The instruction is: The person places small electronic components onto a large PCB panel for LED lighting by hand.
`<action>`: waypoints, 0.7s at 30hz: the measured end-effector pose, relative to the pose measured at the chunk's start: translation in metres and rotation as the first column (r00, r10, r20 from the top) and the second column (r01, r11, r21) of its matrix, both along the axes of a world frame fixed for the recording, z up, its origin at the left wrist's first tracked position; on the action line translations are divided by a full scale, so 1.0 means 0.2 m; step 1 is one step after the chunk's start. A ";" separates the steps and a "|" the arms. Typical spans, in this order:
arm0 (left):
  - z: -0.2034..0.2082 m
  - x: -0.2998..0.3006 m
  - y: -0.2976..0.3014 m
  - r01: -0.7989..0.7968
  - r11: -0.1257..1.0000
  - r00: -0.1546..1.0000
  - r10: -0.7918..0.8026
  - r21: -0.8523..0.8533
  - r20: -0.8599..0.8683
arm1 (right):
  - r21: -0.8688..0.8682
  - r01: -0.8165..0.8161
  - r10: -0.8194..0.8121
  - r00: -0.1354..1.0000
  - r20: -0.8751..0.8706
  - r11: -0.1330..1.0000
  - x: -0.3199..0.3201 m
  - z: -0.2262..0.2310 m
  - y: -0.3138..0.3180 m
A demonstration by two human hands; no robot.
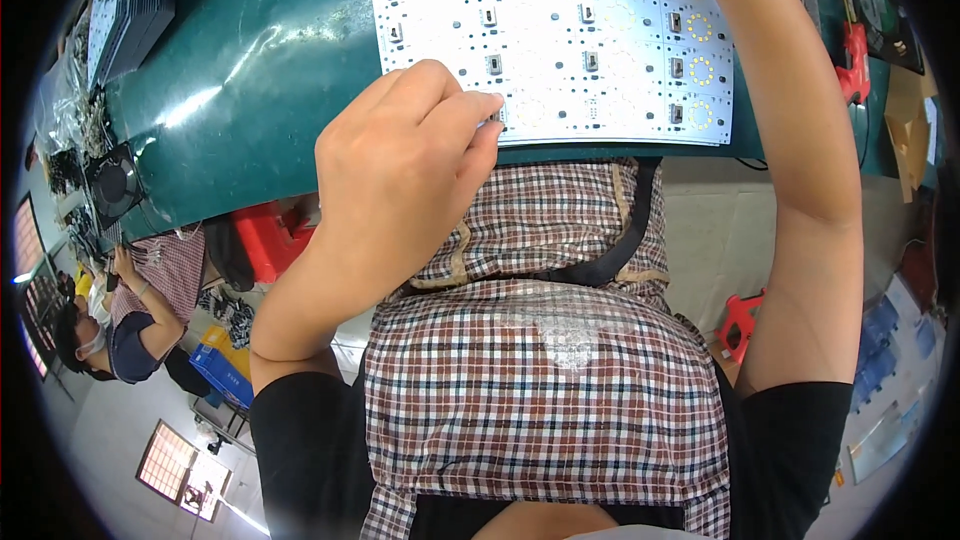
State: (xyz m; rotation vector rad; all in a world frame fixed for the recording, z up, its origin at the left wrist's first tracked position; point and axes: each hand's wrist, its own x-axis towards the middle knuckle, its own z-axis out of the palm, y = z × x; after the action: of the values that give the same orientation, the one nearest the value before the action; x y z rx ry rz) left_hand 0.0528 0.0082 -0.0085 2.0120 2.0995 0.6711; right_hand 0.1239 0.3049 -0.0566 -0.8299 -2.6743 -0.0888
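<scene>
A white circuit-board panel (pixel 540 90), dotted with rows of small grey switches (pixel 591 61), lies flat on a green table (pixel 270 50), close to the table's near edge and directly in front of the person. The panel runs out of view at the top.

What could go wrong, as a judgement: a sideways push at the near left corner might tilt a switch or bend its legs; a pull toward the body might slide the panel over the table edge, since little table surface lies beyond it there.

The left hand (pixel 395 155) comes in from the left, its back upward, wrist off the table, knuckles bent. Thumb and forefinger are narrow, tips almost meeting at the panel's near edge, around the last switch position in that column; whether they grip a part or only press is hidden.

The right forearm (pixel 785 50) stretches along the panel's right side toward the far edge. The right hand is beyond the top of the view, so its fingers cannot be told.
</scene>
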 end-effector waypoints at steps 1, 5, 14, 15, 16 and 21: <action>0.00 0.00 0.00 -0.001 1.000 1.000 0.001 -0.007 0.001 | 0.006 -0.015 0.015 1.000 -0.025 1.000 0.00 -0.01 0.01; 0.01 0.00 0.01 0.020 1.000 1.000 -0.020 0.004 -0.013 | -0.011 0.012 -0.013 1.000 -0.001 1.000 -0.01 0.00 0.02; 0.00 -0.03 0.01 0.006 0.999 0.999 -0.004 -0.034 0.040 | -0.038 -0.006 0.005 1.000 -0.029 0.999 -0.02 0.03 0.00; 0.01 -0.03 0.02 0.024 0.999 0.999 -0.023 -0.024 0.034 | -0.039 -0.006 0.005 1.000 -0.031 0.999 -0.02 0.02 0.01; 0.01 -0.04 0.02 0.043 0.999 0.999 -0.042 -0.014 0.029 | -0.045 0.001 -0.003 0.999 -0.034 0.999 -0.03 0.02 0.02; 0.02 -0.03 0.02 0.056 0.998 0.998 -0.056 -0.007 0.012 | -0.056 0.043 -0.045 0.999 -0.029 0.998 -0.03 0.03 -0.01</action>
State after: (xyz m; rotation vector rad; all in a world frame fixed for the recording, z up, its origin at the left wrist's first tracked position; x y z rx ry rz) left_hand 0.0476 0.0125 -0.0046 2.0493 2.0284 0.6629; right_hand 0.1186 0.3029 -0.0496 -0.9002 -2.6415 -0.0132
